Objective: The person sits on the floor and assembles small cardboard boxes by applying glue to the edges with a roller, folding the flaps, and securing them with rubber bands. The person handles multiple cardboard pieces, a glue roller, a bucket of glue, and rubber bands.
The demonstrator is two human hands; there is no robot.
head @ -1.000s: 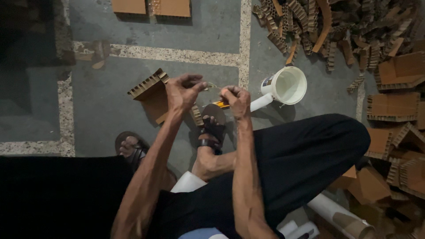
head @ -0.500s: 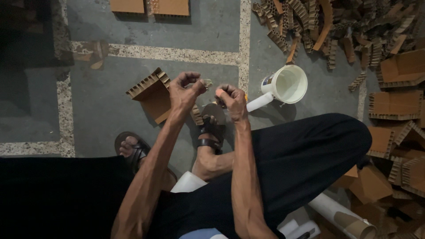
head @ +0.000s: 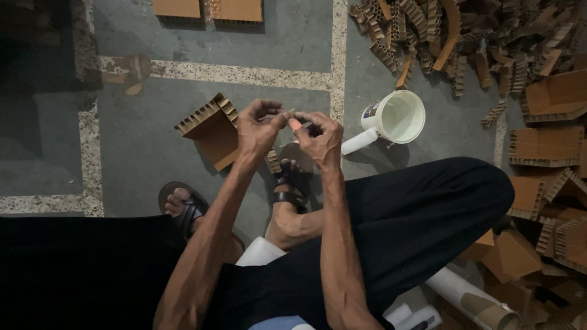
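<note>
At frame centre I see my left hand (head: 260, 125) and right hand (head: 321, 137) meet, fingers pinching a small orange-tipped object (head: 294, 123) I can't identify. A white bucket (head: 396, 117) with a small label sits right of them, a cardboard corner piece (head: 211, 129) left.

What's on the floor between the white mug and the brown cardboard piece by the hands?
In the head view, between the white mug and the cardboard piece, both hands are raised over a sandalled foot.
</note>
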